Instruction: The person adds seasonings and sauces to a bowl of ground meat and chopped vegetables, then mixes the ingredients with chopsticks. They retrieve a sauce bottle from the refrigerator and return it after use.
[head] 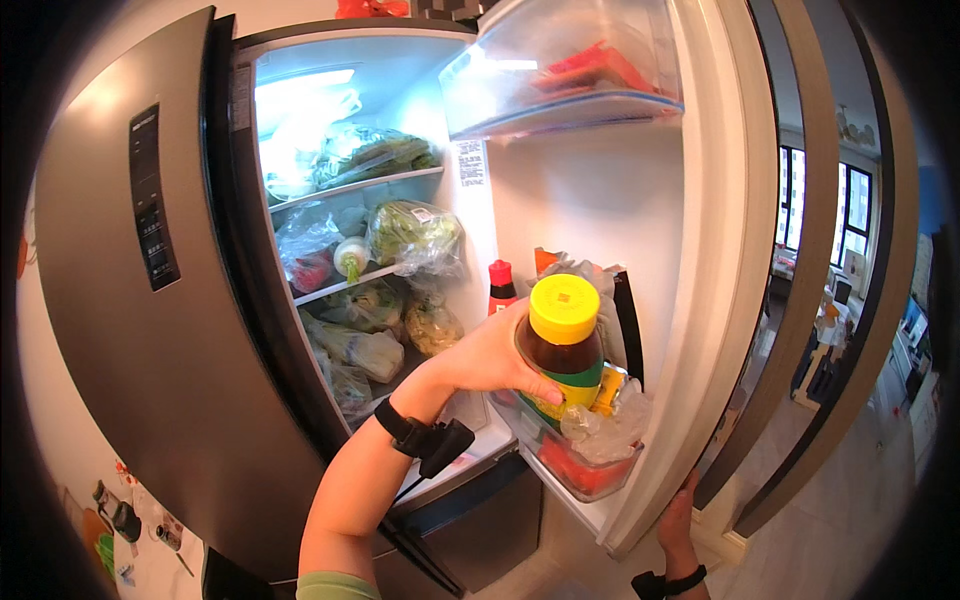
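Note:
My left hand (499, 352) grips a dark glass bottle (564, 346) with a yellow screw cap and a green and yellow label. It is above the lower door bin (581, 480) of an open refrigerator; whether its base touches the bin is hidden. Around it in the bin are a crumpled clear plastic bag (611, 427), a yellow packet (611, 388) and something red at the bottom. Behind my hand stands a red-capped bottle (501, 289). My right hand (679, 514) is on the outer edge of the refrigerator door (712, 300), its fingers partly hidden behind it.
Bagged vegetables (416, 232) and a white radish (352, 259) lie on the refrigerator shelves. An upper door bin (570, 97) holds a red package. The other refrigerator door (127, 322) is at left. Wooden slats (814, 262) rise at right, close beside the open door.

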Available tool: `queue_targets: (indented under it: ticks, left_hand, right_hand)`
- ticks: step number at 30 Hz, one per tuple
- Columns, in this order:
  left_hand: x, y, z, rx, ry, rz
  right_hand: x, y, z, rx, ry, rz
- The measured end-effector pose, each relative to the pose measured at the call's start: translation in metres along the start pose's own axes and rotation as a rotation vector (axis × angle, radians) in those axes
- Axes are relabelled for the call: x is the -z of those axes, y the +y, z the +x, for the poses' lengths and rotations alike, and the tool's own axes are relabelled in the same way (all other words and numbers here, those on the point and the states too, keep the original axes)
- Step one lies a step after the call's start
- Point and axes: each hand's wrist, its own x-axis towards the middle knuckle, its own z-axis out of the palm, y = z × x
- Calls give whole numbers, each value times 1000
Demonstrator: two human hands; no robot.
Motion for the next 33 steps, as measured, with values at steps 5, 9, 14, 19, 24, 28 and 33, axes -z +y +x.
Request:
queue_targets:
  ticks: [5,9,14,19,24,28,33]
  left_hand:
    - [-23,9,-2,-47,283,108]
    - [-34,26,-2,-12,619,-50]
    - [-28,59,-27,-237,817,-101]
    - [13,94,-96,-576,1091,38]
    - [-1,131,-226,-502,1240,243]
    - [-105,140,-292,-330,1452,647]
    - [-228,139,-307,-57,1924,561]
  right_hand:
    - [6,-18,6,2,-33,10]
    - [15,1,3,1,-48,-60]
    - [25,64,-20,-126,-87,8]
    - [24,96,-33,-218,-100,47]
    - [7,67,-14,-389,263,373]
    - [-15,23,-27,-223,-58,230]
    - [-114,-2,-48,344,-446,-156]
